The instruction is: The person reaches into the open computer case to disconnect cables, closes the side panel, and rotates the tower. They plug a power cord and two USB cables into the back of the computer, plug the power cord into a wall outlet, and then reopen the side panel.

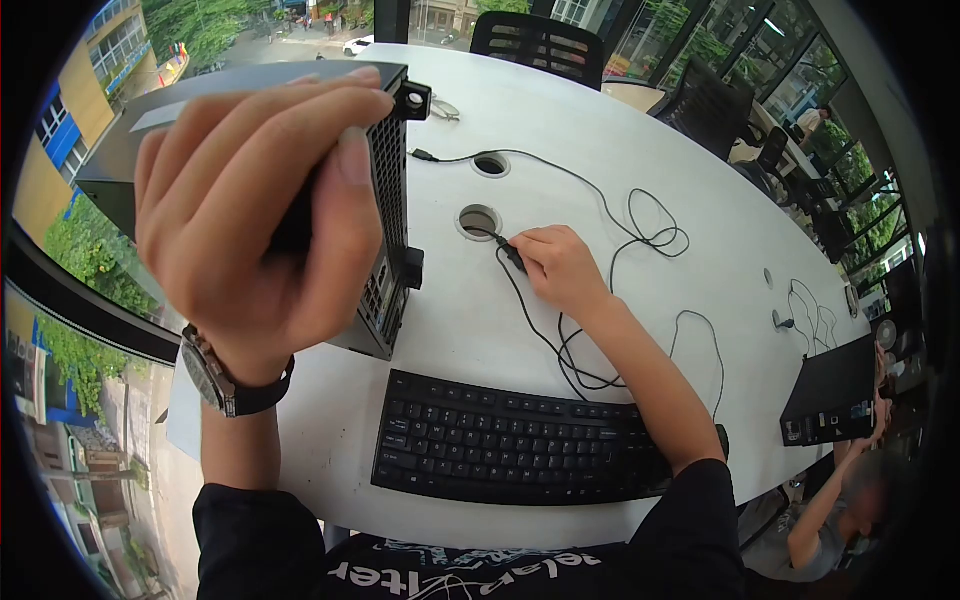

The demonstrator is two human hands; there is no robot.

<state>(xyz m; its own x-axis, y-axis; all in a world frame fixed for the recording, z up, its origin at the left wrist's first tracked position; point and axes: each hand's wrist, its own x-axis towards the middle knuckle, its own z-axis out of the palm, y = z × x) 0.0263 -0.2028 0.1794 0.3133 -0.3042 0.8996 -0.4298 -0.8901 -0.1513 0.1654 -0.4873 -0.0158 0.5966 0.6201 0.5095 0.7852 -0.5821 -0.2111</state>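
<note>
A dark computer tower (pixel 385 200) with a mesh panel and black feet stands at the left of the white table. My left hand (pixel 260 210), wearing a wristwatch (pixel 208 370), is closed at its upper part, fingers curled over and thumb below. The hand hides much of the tower and its exact contact. Beside a round cable hole (pixel 478 221), my right hand (pixel 560 265) pinches the thick black end of a cable (pixel 514 256). Thin black cable runs from there in loops across the tabletop.
A black keyboard (pixel 510 440) lies along the near edge, with part of a mouse (pixel 722 440) at its right. Another hole (pixel 491 165) and a loose cable (pixel 545 160) are farther back. At the right, another person (pixel 850 510) holds a black box (pixel 832 395).
</note>
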